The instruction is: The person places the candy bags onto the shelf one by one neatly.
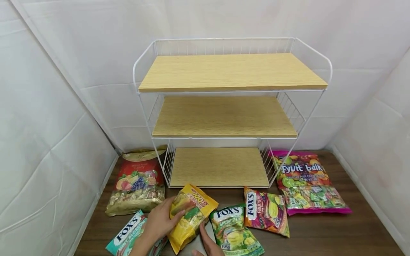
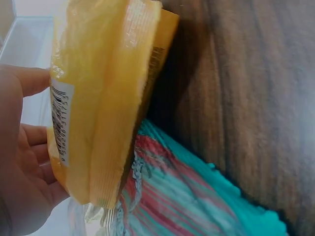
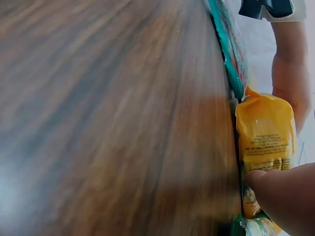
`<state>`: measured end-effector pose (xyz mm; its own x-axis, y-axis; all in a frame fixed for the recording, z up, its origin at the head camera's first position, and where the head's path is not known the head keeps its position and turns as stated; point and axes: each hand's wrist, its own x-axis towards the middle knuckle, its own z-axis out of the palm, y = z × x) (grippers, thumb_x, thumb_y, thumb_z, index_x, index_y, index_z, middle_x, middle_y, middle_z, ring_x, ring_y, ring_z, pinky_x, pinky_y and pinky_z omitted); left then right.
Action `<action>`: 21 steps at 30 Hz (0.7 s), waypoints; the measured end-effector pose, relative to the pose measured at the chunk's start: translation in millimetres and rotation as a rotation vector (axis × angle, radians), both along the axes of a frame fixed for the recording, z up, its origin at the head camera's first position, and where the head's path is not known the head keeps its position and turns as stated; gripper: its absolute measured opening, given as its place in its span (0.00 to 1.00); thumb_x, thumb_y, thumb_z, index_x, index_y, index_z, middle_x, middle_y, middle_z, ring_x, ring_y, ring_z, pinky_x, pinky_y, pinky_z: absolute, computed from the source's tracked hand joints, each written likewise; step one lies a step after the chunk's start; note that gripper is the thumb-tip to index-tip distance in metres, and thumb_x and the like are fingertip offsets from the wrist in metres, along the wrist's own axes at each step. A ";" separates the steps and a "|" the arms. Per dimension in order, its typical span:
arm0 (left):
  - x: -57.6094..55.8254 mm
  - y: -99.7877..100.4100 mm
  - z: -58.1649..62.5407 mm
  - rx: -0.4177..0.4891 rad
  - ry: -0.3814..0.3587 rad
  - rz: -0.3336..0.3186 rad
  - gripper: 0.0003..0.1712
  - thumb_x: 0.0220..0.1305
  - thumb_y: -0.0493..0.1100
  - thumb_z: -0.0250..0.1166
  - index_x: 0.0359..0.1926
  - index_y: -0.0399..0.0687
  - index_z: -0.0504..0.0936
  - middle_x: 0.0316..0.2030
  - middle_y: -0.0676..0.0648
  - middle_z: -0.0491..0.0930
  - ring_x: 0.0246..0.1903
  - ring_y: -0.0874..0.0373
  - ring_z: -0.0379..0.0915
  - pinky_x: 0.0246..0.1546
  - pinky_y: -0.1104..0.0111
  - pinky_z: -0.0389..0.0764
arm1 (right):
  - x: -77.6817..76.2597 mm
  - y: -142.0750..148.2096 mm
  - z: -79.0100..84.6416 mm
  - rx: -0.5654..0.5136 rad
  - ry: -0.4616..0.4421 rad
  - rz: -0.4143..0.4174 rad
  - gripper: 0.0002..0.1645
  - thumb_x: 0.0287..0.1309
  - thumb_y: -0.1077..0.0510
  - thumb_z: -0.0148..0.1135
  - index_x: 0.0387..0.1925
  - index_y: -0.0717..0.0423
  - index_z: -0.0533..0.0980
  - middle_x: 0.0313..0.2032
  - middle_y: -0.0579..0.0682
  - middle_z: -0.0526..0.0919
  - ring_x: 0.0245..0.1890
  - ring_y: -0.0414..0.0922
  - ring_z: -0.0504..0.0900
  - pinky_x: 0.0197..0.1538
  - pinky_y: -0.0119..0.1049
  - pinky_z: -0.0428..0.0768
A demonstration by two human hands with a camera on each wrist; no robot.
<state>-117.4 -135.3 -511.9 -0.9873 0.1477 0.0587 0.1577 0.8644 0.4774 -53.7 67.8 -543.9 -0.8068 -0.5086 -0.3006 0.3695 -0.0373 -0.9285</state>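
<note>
My left hand (image 1: 161,218) grips a yellow candy bag (image 1: 192,213) by its left side, thumb over the front. In the left wrist view the bag (image 2: 98,98) stands tilted, its barcode and back seam showing. At the bag's lower right edge is my right hand (image 1: 209,241), touching it with extended fingers; part of this hand is cut off by the frame. The right wrist view shows its thumb (image 3: 275,184) against the bag (image 3: 266,128). Under my left arm lies a teal Fox's mint bag (image 1: 128,231), partly covered. A green Fox's Spring Tea bag (image 1: 234,231) lies beside my right hand.
A white wire rack with wooden shelves (image 1: 221,117) stands at the back. Left of it leans a red and gold candy bag (image 1: 137,181). To the right lie a Fox's Fruits bag (image 1: 267,211) and a large Fyuit Baik bag (image 1: 310,181). White cloth walls surround the brown table (image 1: 336,234).
</note>
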 end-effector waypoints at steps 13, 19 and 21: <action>7.8 1.1 -2.8 -0.006 0.056 -0.005 0.37 0.57 0.67 0.50 0.54 0.43 0.73 0.46 0.44 0.76 0.37 0.46 0.75 0.32 0.54 0.76 | 3.6 -7.2 3.5 0.048 0.054 -0.041 0.46 0.61 0.46 0.50 0.67 0.59 0.36 0.66 0.60 0.32 0.64 0.58 0.32 0.61 0.56 0.42; 11.2 2.7 -4.3 0.027 0.067 0.011 0.34 0.57 0.66 0.51 0.53 0.44 0.75 0.45 0.45 0.77 0.36 0.48 0.76 0.32 0.56 0.76 | 2.7 -7.8 4.3 -0.024 0.016 -0.043 0.46 0.62 0.45 0.48 0.67 0.58 0.34 0.66 0.60 0.30 0.64 0.59 0.30 0.61 0.57 0.41; 11.8 3.6 -3.8 0.037 0.061 0.016 0.34 0.57 0.65 0.51 0.53 0.46 0.74 0.45 0.46 0.77 0.37 0.49 0.76 0.33 0.55 0.76 | 2.2 -8.1 4.4 -0.033 0.022 -0.038 0.46 0.62 0.46 0.47 0.67 0.58 0.33 0.66 0.59 0.29 0.64 0.58 0.31 0.62 0.56 0.41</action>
